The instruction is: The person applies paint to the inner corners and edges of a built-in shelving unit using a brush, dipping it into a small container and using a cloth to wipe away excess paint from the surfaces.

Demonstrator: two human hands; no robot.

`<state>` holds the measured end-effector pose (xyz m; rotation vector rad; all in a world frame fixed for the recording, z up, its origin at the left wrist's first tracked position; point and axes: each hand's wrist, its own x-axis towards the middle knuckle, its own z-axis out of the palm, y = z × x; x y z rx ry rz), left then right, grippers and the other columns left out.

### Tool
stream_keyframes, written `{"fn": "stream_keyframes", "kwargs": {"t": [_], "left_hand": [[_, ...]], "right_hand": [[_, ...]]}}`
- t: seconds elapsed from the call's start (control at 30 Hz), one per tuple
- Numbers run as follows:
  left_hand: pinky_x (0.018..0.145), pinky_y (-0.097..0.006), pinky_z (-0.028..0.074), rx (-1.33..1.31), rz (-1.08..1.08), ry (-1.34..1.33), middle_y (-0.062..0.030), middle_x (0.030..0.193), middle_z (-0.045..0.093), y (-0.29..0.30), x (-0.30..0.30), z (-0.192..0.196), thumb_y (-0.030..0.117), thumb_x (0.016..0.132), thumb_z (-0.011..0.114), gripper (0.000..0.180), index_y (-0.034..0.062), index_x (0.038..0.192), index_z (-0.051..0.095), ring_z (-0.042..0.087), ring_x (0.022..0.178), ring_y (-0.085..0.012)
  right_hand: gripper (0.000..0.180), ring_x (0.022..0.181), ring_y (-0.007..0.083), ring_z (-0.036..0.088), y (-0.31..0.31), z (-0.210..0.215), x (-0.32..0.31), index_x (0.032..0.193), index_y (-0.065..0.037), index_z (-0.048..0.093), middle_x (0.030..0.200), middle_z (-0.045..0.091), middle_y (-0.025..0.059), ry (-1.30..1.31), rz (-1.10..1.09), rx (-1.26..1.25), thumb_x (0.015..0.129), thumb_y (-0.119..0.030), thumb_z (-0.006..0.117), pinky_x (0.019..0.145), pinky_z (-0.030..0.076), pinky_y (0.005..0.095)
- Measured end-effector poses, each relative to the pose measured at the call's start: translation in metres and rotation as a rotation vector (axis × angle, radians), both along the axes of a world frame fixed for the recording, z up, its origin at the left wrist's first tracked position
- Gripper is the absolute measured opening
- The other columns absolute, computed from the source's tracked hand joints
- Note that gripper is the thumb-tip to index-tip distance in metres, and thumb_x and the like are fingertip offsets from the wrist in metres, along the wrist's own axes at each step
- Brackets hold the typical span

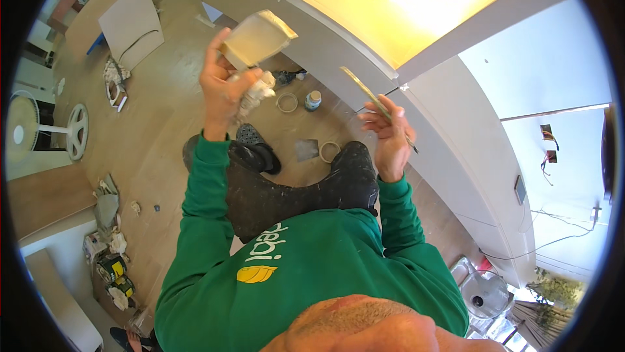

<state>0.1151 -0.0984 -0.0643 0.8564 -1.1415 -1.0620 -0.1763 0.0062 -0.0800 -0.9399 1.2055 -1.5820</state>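
Note:
My left hand [221, 88] is raised and grips a flat square plaster hawk [256, 38] loaded with pale filler, with a crumpled white rag [255, 91] bunched under it. My right hand [389, 134] holds a thin putty knife [368, 93], its blade angled up and left toward the white wall ledge [364, 52]. Both arms wear green sleeves. I am crouched, dark paint-spattered trousers and a dark clog [257, 143] below the hands.
On the wooden floor lie two tape rolls [286, 102], a small jar [313, 100] and a scraper [306, 150]. A white fan [45, 132] stands left, boards [130, 23] lean far left, debris and cans [114, 270] lie lower left. Loose wires [550, 156] hang from the right wall.

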Motion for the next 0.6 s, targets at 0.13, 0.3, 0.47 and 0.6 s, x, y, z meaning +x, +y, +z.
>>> {"fn": "stream_keyframes", "kwargs": {"t": [0.13, 0.3, 0.47, 0.6], "left_hand": [[0.09, -0.034, 0.057, 0.051, -0.197, 0.046, -0.017, 0.127, 0.064, 0.043, -0.031, -0.003, -0.008, 0.075, 0.075, 0.087, 0.0039, 0.152, 0.036, 0.066, 0.111, -0.0215], [0.1, -0.032, 0.05, 0.166, -0.512, 0.005, -0.0106, 0.134, 0.062, 0.079, -0.055, -0.022, -0.004, 0.07, 0.078, 0.094, 0.0054, 0.155, 0.037, 0.063, 0.117, -0.019], [0.095, -0.03, 0.052, 0.244, -0.585, -0.172, -0.0098, 0.129, 0.065, 0.093, -0.067, -0.019, -0.001, 0.069, 0.081, 0.098, 0.0054, 0.156, 0.036, 0.065, 0.108, -0.0166], [0.084, -0.028, 0.054, 0.306, -0.615, -0.418, -0.0086, 0.116, 0.07, 0.091, -0.057, -0.016, 0.0, 0.072, 0.08, 0.084, 0.0036, 0.149, 0.047, 0.068, 0.093, -0.0154]], "right_hand": [[0.06, 0.095, 0.0278, 0.072, -0.017, -0.008, 0.02, 0.134, 0.009, 0.056, 0.113, 0.069, 0.0218, -0.336, 0.206, 0.214, 0.109, -0.043, 0.041, 0.073, 0.058, 0.0355], [0.053, 0.1, 0.0247, 0.07, -0.016, 0.009, 0.031, 0.128, 0.004, 0.059, 0.116, 0.069, 0.0149, -0.532, 0.352, 0.306, 0.108, -0.044, 0.045, 0.082, 0.058, 0.0387], [0.043, 0.093, 0.0195, 0.071, 0.01, 0.005, 0.016, 0.124, 0.001, 0.062, 0.11, 0.07, 0.01, -0.42, 0.292, 0.409, 0.107, -0.035, 0.047, 0.07, 0.06, 0.0358], [0.038, 0.088, 0.0182, 0.072, 0.023, -0.007, -0.005, 0.121, 0.001, 0.064, 0.104, 0.071, 0.0086, -0.443, 0.247, 0.406, 0.106, -0.031, 0.05, 0.066, 0.059, 0.0335]]}}
